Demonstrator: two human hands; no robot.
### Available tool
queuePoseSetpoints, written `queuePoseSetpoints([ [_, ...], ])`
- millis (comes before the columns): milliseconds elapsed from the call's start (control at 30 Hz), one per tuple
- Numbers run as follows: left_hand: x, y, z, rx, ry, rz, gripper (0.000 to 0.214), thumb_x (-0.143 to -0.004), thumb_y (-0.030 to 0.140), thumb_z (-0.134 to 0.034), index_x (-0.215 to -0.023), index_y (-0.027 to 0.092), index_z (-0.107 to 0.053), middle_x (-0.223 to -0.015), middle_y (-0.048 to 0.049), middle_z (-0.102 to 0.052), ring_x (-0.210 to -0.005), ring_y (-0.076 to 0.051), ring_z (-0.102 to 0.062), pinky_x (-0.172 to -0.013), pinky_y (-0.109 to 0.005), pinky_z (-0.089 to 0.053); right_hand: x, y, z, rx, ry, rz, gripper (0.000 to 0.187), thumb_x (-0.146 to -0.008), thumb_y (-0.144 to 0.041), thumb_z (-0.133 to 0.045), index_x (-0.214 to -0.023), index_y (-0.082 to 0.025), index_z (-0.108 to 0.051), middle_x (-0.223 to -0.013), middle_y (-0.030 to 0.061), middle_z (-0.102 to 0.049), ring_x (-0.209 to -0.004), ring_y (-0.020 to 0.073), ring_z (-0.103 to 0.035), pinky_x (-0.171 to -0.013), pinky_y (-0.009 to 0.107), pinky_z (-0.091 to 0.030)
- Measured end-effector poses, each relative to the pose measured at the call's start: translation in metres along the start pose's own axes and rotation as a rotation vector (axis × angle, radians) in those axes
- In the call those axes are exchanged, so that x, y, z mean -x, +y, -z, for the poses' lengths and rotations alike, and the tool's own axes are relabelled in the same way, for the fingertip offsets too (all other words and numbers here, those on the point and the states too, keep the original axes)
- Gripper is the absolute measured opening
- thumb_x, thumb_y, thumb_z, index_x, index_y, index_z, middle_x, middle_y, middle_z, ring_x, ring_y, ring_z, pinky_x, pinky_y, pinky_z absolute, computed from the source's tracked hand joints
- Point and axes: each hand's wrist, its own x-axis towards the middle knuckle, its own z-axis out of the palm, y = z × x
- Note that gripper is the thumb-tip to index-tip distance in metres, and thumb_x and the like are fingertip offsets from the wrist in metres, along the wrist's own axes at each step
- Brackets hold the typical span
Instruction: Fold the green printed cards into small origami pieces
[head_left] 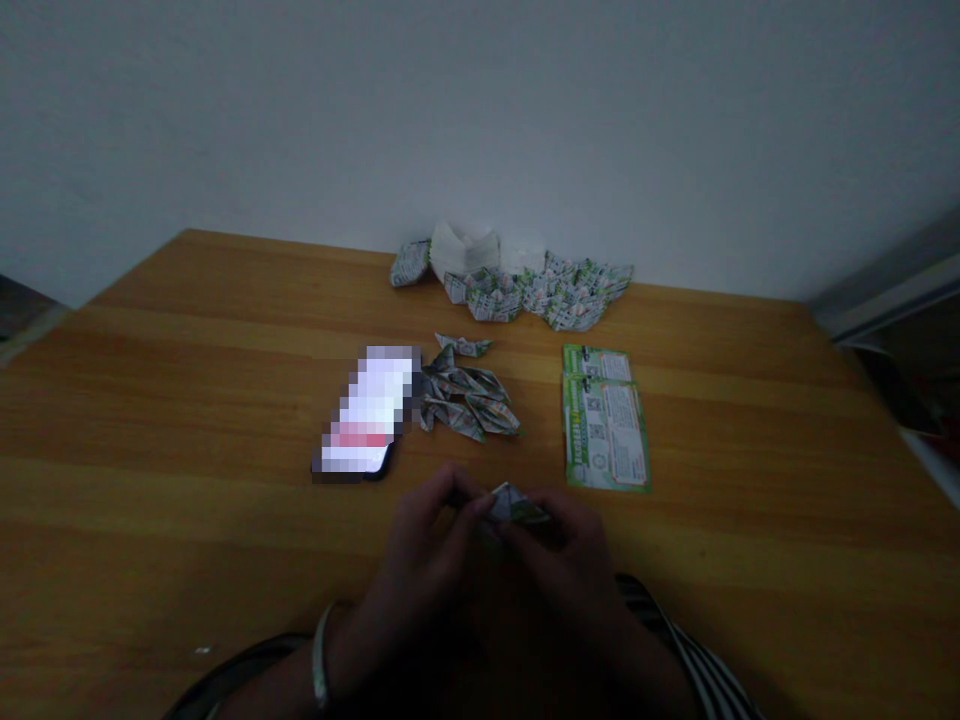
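A small folded paper (514,503) is held low over the near part of the worktop (187,400) and is pinched from both sides. The fingers of the left hand (420,565) are closed on its left end and those of the right hand (574,565) on its right, probably so that the folds are kept tight. Similar folded pieces (465,400) are gathered just beyond, touching a lit phone (367,415), within easy reach. Flat printed sheets (606,430) are laid to the right, and a larger pile (525,285) is kept back against the wall (480,120).

The paper (516,504), printed green and white, is a small folded wedge pinched between left hand (421,560) and right hand (564,565).
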Motion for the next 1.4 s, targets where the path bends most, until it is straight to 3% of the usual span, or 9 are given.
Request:
queuePoseSetpoints([
  [167,-0.008,-0.003,0.007,-0.144,-0.164,-0.104,0.009,-0.088,0.018,-0.058,-0.082,0.017,-0.065,-0.076,-0.0017,-0.065,-0.069,-0.013,-0.061,-0.063,-0.023,-0.048,-0.008,0.003,0.013,0.207,-0.077,0.193,0.008,-0.082,-0.018,-0.068,-0.083,-0.020,-0.075,-0.077,0.0015,-0.076,-0.068,0.0165,-0.069,-0.063,0.024,-0.049],
  [267,-0.007,0.001,0.011,-0.222,-0.091,-0.218,0.014,-0.086,0.014,-0.058,-0.080,0.017,-0.070,-0.079,-0.0037,-0.066,-0.072,-0.014,-0.062,-0.063,-0.022,-0.048,-0.009,0.001,0.018,0.256,-0.033,0.316,0.011,-0.080,-0.015,-0.069,-0.083,-0.022,-0.077,-0.075,0.0008,-0.075,-0.066,0.0162,-0.068,-0.061,0.024,-0.050],
  [333,-0.006,0.003,0.012,-0.178,-0.064,-0.203,0.014,-0.086,0.014,-0.059,-0.083,0.018,-0.072,-0.075,-0.0020,-0.069,-0.067,-0.013,-0.064,-0.060,-0.020,-0.049,-0.007,-0.001,0.018,0.198,0.042,0.347,0.015,-0.079,-0.013,-0.069,-0.085,-0.023,-0.078,-0.076,0.0008,-0.077,-0.067,0.0164,-0.070,-0.062,0.024,-0.052],
  [500,-0.003,0.004,0.009,0.014,-0.073,-0.099,0.016,-0.088,0.013,-0.059,-0.092,0.020,-0.072,-0.084,-0.0002,-0.076,-0.076,-0.013,-0.072,-0.070,-0.018,-0.056,-0.004,-0.001,0.013,0.030,0.110,0.253,0.026,-0.079,-0.007,-0.064,-0.088,-0.027,-0.079,-0.079,-0.0019,-0.079,-0.066,0.0150,-0.074,-0.060,0.020,-0.056],
  [600,-0.002,0.003,0.007,-0.002,-0.018,-0.159,0.023,-0.087,0.008,-0.059,-0.101,0.021,-0.071,-0.094,-0.0007,-0.077,-0.085,-0.013,-0.073,-0.078,-0.019,-0.056,-0.004,0.001,0.013,0.063,0.185,0.280,0.024,-0.078,-0.009,-0.067,-0.088,-0.028,-0.079,-0.081,-0.0026,-0.079,-0.069,0.0152,-0.075,-0.064,0.020,-0.058],
  [767,0.001,0.004,0.008,-0.091,0.039,-0.318,0.026,-0.082,0.006,-0.066,-0.102,0.022,-0.072,-0.096,-0.0016,-0.077,-0.085,-0.013,-0.073,-0.075,-0.017,-0.057,-0.003,0.002,0.019,0.190,0.342,0.439,0.023,-0.074,-0.008,-0.071,-0.086,-0.027,-0.079,-0.075,-0.0027,-0.078,-0.064,0.0147,-0.074,-0.063,0.020,-0.058],
  [900,0.000,0.003,0.011,-0.086,0.094,-0.295,0.029,-0.078,0.003,-0.069,-0.098,0.023,-0.074,-0.089,0.0005,-0.078,-0.076,-0.012,-0.074,-0.070,-0.016,-0.058,0.000,0.000,0.021,0.135,0.254,0.520,0.025,-0.076,-0.008,-0.069,-0.088,-0.028,-0.079,-0.072,-0.0034,-0.077,-0.058,0.0134,-0.072,-0.056,0.019,-0.057],
  [1233,-0.001,0.012,0.011,0.100,0.040,-0.253,0.025,-0.079,0.002,-0.066,-0.086,0.022,-0.079,-0.083,-0.0035,-0.078,-0.071,-0.014,-0.073,-0.061,-0.018,-0.057,-0.004,-0.002,0.020,0.004,0.105,0.445,0.035,-0.076,-0.007,-0.067,-0.098,-0.032,-0.078,-0.084,0.0023,-0.078,-0.068,0.0171,-0.073,-0.059,0.024,-0.058],
  [1400,0.001,0.008,0.007,0.158,0.056,-0.126,0.022,-0.077,0.003,-0.069,-0.071,0.022,-0.077,-0.078,-0.0010,-0.078,-0.067,-0.014,-0.073,-0.060,-0.018,-0.055,-0.001,0.002,0.018,-0.020,0.174,0.412,0.039,-0.075,-0.002,-0.065,-0.093,-0.034,-0.079,-0.072,-0.0011,-0.074,-0.057,0.0120,-0.068,-0.051,0.018,-0.052],
])
